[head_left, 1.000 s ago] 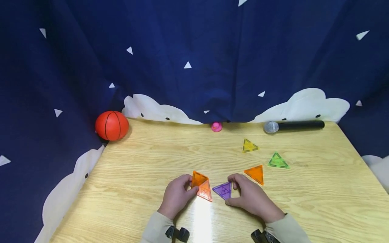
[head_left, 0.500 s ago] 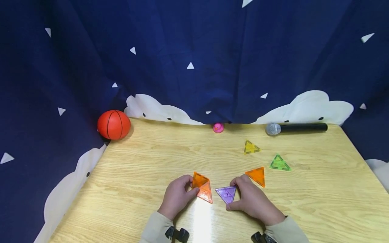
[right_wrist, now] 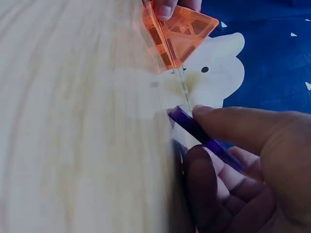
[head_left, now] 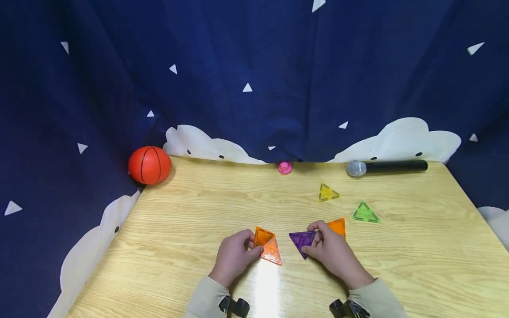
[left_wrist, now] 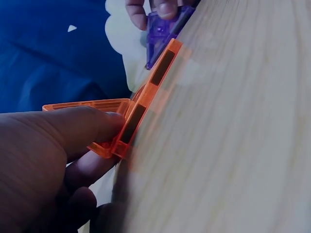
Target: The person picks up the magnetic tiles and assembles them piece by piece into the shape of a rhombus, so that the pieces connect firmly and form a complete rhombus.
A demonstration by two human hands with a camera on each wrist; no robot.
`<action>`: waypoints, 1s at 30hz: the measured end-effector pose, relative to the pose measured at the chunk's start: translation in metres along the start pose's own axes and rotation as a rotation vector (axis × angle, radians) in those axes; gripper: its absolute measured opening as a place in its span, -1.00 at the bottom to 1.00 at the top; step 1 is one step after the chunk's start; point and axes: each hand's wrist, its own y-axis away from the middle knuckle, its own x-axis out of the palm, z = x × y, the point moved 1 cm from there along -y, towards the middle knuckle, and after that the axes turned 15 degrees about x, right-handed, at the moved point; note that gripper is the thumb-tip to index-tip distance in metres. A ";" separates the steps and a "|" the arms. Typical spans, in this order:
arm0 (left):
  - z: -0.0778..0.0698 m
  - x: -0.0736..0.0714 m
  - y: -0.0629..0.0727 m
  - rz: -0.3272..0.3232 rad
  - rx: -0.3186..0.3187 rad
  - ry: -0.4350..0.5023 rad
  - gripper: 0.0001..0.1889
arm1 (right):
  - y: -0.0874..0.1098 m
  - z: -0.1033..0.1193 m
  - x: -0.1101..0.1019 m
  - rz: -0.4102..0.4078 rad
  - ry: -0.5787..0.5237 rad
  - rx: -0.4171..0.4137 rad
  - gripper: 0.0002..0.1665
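My left hand (head_left: 235,256) grips a pair of see-through orange triangular magnetic tiles (head_left: 272,252), joined along one edge at an angle. In the left wrist view the thumb presses against one orange tile (left_wrist: 148,90), whose magnet-lined edge faces the table. To the right, my right hand (head_left: 337,255) pinches a purple triangular magnetic tile (head_left: 301,240) between thumb and fingers. That purple tile (right_wrist: 206,138) is tilted in the right wrist view, apart from the orange pair. Partly covered by the right hand lies another orange tile (head_left: 339,226).
Beyond the right hand lie a yellow triangular tile (head_left: 328,193) and a green one (head_left: 365,213). Along the back of the wooden table (head_left: 207,198) are a red ball (head_left: 150,165), a pink toy duck (head_left: 284,168) and a microphone (head_left: 387,167). A blue curtain (head_left: 222,57) hangs behind.
My right hand has turned the purple tile and tilted it, shifting it slightly right and away from me. The left hand still holds the orange pair in nearly the same place.
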 end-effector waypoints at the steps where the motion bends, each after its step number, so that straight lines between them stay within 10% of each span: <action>1: 0.000 0.000 0.000 0.003 0.000 0.001 -0.73 | -0.001 -0.001 0.000 -0.005 -0.006 0.002 -0.40; 30: -0.002 0.010 0.000 -0.050 0.058 -0.055 -0.75 | 0.005 0.006 0.035 0.069 -0.277 0.011 -0.53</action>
